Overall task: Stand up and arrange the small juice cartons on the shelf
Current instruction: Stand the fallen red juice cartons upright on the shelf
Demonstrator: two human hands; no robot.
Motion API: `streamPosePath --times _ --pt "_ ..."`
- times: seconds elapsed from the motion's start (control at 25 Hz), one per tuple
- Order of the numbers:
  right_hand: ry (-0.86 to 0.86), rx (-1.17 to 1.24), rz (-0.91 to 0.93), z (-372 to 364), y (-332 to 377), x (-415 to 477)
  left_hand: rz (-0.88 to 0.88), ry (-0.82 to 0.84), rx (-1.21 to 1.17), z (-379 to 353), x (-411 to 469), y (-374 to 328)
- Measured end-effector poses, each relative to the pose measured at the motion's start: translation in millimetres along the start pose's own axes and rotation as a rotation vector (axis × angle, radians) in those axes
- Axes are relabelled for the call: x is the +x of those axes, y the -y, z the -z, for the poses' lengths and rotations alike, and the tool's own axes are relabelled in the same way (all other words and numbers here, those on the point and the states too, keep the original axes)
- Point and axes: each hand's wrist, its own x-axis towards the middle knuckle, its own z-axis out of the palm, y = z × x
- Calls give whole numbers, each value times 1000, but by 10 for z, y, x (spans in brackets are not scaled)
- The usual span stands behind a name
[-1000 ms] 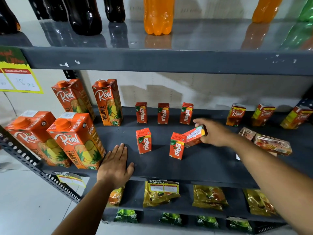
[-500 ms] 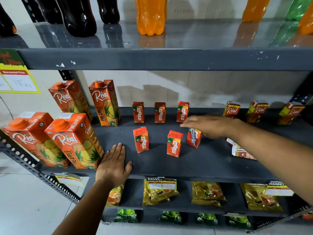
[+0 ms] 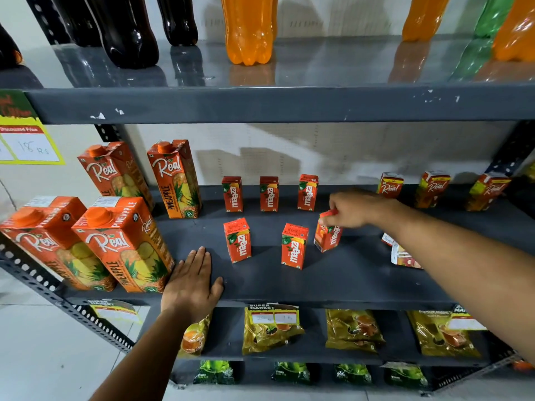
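Note:
Small red Maaza juice cartons stand on the grey middle shelf (image 3: 333, 282). Three form a back row (image 3: 269, 194). In front stand a left carton (image 3: 237, 240) and a middle carton (image 3: 293, 246). My right hand (image 3: 351, 208) pinches the top of a third front carton (image 3: 328, 234), which stands slightly tilted on the shelf. My left hand (image 3: 192, 282) lies flat and open on the shelf's front edge. Under my right forearm a small carton (image 3: 401, 253) lies on its side, partly hidden.
Large Real pineapple cartons (image 3: 121, 244) stand at the left, beside my left hand. Three small Real cartons (image 3: 432, 189) line the back right. Soda bottles (image 3: 249, 27) fill the shelf above. Yellow packets (image 3: 270, 327) lie on the shelf below.
My right hand swung the held carton from lying sideways to upright and set it down right of the middle front carton, then turned its front forward. My left hand stayed put.

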Motion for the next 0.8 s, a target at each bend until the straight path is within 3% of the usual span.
streamPosePath --times 0.12,0.28,0.36,0.48,0.68,0.8 --pt "24 39 -150 -53 136 63 2 -1 -13 2 -8 16" --pt "25 146 -149 -37 68 32 -13 32 -8 30 -40 13" --pt "-87 242 -175 15 -140 -36 -65 21 -101 115 -80 13" --pt "-238 339 -249 -7 -694 -200 -262 -146 -325 185 -272 -117" --pt "-149 555 -243 -383 -1664 -719 -668 -233 -480 93 -550 -1298" --pt "-42 518 -174 -594 -2054 -926 -623 -278 -458 167 -285 -2342"
